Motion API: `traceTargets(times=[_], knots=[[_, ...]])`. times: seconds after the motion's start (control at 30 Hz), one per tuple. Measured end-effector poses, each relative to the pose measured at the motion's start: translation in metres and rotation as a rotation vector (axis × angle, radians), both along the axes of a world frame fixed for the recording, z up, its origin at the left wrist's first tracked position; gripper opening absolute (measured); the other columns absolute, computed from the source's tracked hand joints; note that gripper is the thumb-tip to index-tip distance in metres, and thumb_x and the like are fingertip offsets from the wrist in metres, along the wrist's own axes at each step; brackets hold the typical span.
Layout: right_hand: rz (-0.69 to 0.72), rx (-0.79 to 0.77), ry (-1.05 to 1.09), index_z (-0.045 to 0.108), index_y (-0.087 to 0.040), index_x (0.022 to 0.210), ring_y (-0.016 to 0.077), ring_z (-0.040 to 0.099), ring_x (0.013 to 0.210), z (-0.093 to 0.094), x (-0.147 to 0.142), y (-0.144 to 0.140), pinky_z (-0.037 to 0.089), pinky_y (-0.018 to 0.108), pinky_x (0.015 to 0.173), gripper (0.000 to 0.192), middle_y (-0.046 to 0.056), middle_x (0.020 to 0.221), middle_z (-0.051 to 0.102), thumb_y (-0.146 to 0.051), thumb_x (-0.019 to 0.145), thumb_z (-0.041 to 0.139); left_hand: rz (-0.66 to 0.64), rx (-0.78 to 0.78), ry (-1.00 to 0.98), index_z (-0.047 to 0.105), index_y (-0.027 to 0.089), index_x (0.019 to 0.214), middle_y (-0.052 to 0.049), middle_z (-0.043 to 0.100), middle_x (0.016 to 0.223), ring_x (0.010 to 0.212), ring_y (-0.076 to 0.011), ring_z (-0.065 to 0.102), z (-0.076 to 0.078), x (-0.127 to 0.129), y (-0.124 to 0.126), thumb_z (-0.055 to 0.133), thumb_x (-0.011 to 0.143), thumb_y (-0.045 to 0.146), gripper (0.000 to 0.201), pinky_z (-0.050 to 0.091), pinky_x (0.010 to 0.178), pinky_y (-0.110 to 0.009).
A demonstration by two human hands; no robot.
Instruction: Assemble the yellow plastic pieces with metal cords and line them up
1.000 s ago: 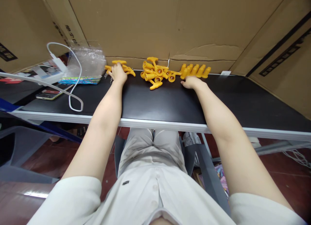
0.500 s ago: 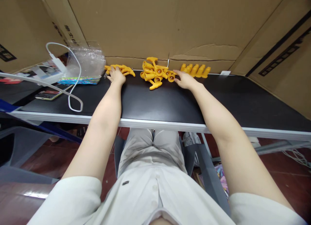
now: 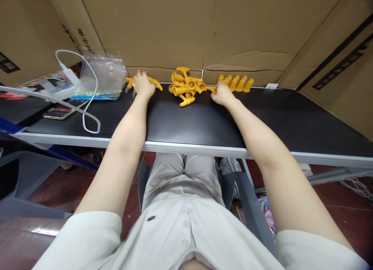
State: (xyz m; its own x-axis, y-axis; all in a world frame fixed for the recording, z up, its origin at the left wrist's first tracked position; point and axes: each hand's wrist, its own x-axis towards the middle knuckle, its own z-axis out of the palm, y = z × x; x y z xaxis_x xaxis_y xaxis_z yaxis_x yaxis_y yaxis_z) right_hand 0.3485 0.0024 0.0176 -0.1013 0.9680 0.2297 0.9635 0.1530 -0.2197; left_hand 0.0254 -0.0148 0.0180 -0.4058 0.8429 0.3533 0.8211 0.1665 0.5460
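Since half a second ago our right hand (image 3: 222,94) slides back from the middle heap (image 3: 186,86) to the neat row of yellow pieces (image 3: 236,83) at the black table's (image 3: 204,122) far edge. Left hand (image 3: 143,85) lies flat, fingers loosely spread, over the left cluster (image 3: 154,82). Can't tell whether the right grips anything.

white short-sleeved buttoned shirt (image 3: 186,231), beige trousers (image 3: 180,176), bare forearms
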Motion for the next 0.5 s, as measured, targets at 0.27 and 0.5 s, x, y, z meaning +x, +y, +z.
traceTargets(times=[0.27, 0.5], knots=[[-0.06, -0.035, -0.054, 0.056, -0.003, 0.156, 0.0436, 0.066, 0.141, 0.005, 0.005, -0.003, 0.053, 0.054, 0.118, 0.059, 0.029, 0.152, 0.065, -0.011, 0.098, 0.06, -0.21, 0.116, 0.075, 0.054, 0.036, 0.16, 0.0, 0.038, 0.183, 0.173, -0.0299, 0.026, 0.016, 0.02, -0.01, 0.062, 0.082, 0.024, 0.079, 0.018, 0.144, -0.061], [-0.037, 0.124, -0.033, 0.053, -0.008, 0.153, 0.0464, 0.056, 0.148, 0.039, 0.003, -0.03, 0.044, 0.06, 0.121, 0.044, 0.032, 0.159, 0.053, -0.022, 0.112, 0.048, -0.422, 0.226, 0.142, 0.05, 0.039, 0.166, 0.002, 0.04, 0.183, 0.173, -0.0285, 0.028, 0.019, 0.038, -0.01, 0.055, 0.087, 0.031, 0.079, 0.017, 0.145, -0.059]])
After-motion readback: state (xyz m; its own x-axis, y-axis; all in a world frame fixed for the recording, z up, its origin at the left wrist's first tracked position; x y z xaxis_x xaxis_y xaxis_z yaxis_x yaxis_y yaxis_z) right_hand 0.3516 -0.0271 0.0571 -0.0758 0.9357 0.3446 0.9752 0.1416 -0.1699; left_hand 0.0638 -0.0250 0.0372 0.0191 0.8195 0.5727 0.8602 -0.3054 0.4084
